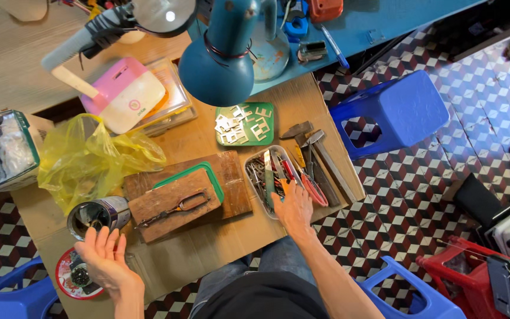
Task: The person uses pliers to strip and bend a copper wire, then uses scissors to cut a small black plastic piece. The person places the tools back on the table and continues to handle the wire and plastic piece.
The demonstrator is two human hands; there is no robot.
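Workbench | right hand in tool tray | left hand beside can

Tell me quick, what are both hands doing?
Left hand: open, palm up, holding nothing, beside the metal can.
Right hand: reaching into the tool tray; any grip cannot be told.

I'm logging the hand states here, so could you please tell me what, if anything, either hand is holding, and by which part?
Nothing is clearly held. The left hand is open, palm up. The right hand reaches into the clear plastic tool tray; its fingers hide any grip.
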